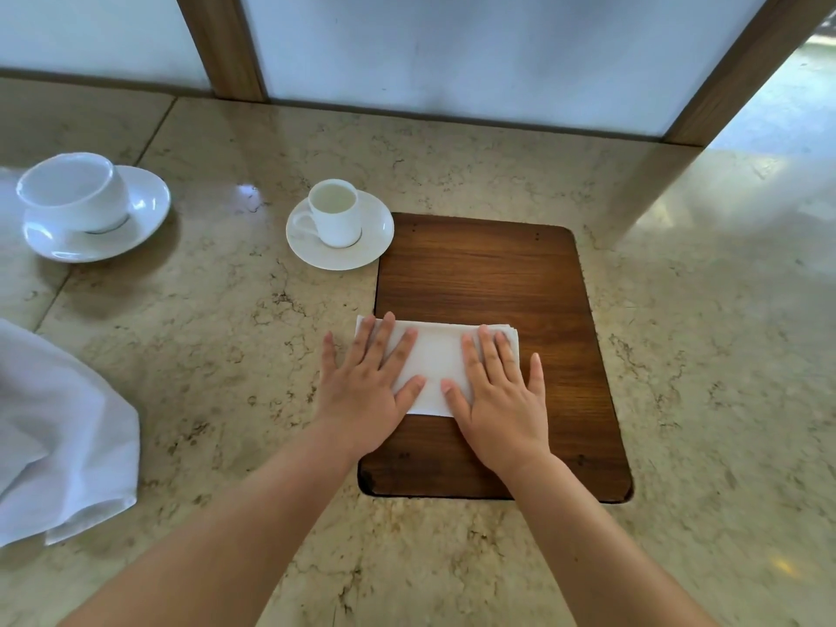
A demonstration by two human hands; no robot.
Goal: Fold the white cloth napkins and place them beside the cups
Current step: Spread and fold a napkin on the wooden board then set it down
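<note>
Polished beige marble with brown veins makes up the surface point(452, 169), and a dark wooden panel point(488, 273) with rounded corners is set into it. On the near part of that panel lies a folded white napkin point(434, 359), a neat rectangle whose left end reaches over the panel's left edge onto the marble. Neither hand has a closed grip: the left hand point(366, 386) lies flat with straight, spread fingers pressing the napkin's left half, its little finger off the cloth on the marble, and the right hand point(497, 391) lies flat in the same way on the right half, its little finger out on the wood. Both thumbs point inward and nearly meet on the cloth. Just beyond the panel's far left corner stands a small white cup point(337, 212) on a saucer point(375, 246) that touches or slightly overlaps the panel's edge. Well to the left sits a larger white cup point(77, 190), tilted on its own saucer point(144, 205). A loose, unfolded white cloth point(59, 441) lies heaped at the left edge of the view. Along the far side of the surface rise frosted pale panels point(452, 47) framed by wooden posts point(221, 43), and a shiny floor point(796, 101) shows at the upper right.
</note>
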